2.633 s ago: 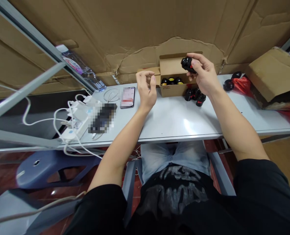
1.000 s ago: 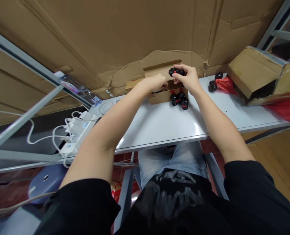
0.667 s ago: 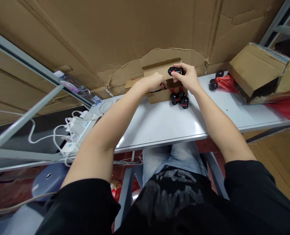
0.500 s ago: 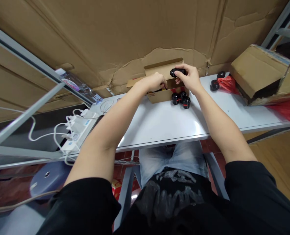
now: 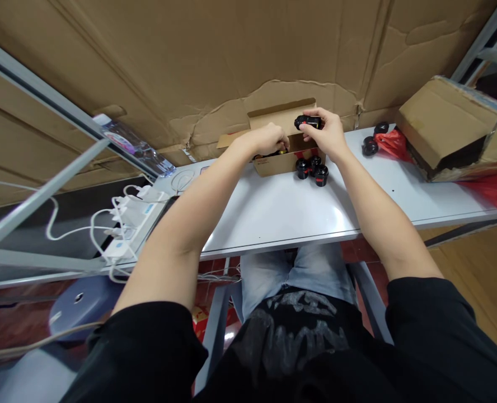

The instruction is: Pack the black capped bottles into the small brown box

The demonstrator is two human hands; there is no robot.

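A black cylindrical fitting with a red band (image 5: 308,122) lies sideways in the right hand (image 5: 330,133), just above an open cardboard box (image 5: 273,166) with raised flaps, where the left hand (image 5: 267,140) reaches in. 3 matching fittings (image 5: 302,168) stand clustered just in front of the box on the desk (image 5: 273,218), with 2 more (image 5: 370,146) well to the right

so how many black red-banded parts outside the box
6 parts: one in the right hand, three before the carton, two by the red bag; more may be hidden inside.
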